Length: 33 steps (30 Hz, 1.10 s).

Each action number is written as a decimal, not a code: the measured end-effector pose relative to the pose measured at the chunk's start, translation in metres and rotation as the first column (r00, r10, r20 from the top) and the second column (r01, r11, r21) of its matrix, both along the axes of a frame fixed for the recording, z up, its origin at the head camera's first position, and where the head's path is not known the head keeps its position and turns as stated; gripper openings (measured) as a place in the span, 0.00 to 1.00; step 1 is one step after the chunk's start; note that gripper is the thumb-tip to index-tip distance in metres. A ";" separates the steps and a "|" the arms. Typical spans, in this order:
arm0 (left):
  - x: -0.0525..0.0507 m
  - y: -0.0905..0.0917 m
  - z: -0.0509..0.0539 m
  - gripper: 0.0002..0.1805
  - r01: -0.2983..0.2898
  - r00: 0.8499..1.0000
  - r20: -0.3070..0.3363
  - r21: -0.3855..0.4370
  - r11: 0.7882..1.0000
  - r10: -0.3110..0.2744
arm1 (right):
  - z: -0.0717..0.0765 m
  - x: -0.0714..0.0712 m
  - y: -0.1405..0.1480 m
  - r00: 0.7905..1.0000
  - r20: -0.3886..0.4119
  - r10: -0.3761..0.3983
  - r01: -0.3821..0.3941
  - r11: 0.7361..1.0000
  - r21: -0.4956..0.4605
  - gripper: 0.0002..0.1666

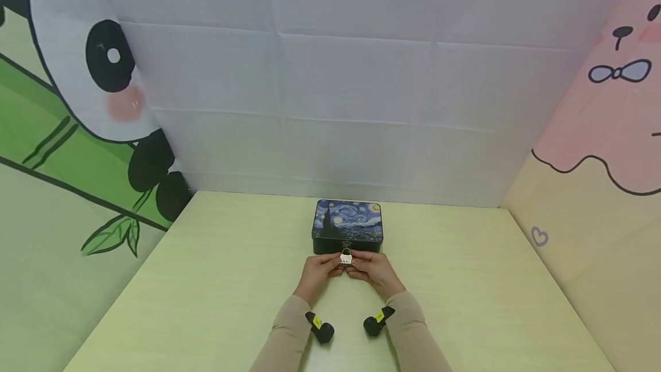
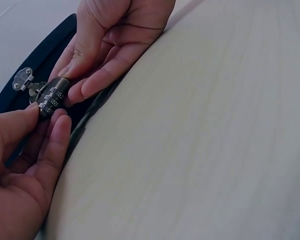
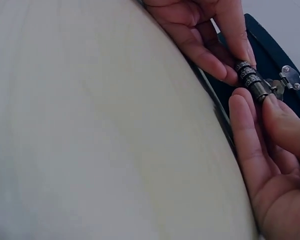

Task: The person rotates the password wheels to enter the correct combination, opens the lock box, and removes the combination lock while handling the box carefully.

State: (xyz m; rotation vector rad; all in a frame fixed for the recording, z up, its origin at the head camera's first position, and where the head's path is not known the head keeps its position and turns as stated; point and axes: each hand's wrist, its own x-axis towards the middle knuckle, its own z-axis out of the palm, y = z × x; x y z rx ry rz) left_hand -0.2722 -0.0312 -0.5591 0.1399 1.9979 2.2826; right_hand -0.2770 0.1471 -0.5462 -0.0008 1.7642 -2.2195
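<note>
A combination padlock [image 1: 346,259] with several number dials hangs at the front of a dark tin box [image 1: 348,221] whose lid carries a swirling blue night-sky picture. My left hand [image 1: 316,274] pinches one end of the padlock between thumb and fingers. At the other end my right hand [image 1: 378,271] grips it the same way. In the left wrist view the dials of the padlock [image 2: 53,98] face up between both hands. Beside it shows the box's metal clasp [image 3: 291,78], in the right wrist view. Fingertips hide parts of the padlock and of the clasp's lower part.
The box stands on a pale wooden table [image 1: 232,280], near its back edge. Behind rises a white cloth wall [image 1: 351,85]. Patterned side walls show a panda on the left and a pink figure [image 1: 609,108] on the right. Small black cameras [image 1: 323,332] sit at both wrists.
</note>
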 end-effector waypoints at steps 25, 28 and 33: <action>0.011 -0.001 0.015 0.15 -0.012 1.000 -0.001 0.010 1.000 0.012 | 0.000 0.002 0.001 1.000 -0.021 0.000 0.000 1.000 -0.005 0.25; 0.019 0.000 0.026 0.15 -0.020 1.000 -0.004 0.006 1.000 0.020 | -0.001 0.002 0.000 1.000 -0.015 -0.015 0.015 1.000 -0.006 0.24; 0.023 0.001 0.034 0.15 -0.034 0.999 0.002 0.021 0.999 0.034 | -0.003 0.000 0.000 0.999 -0.029 -0.028 0.027 1.000 -0.015 0.24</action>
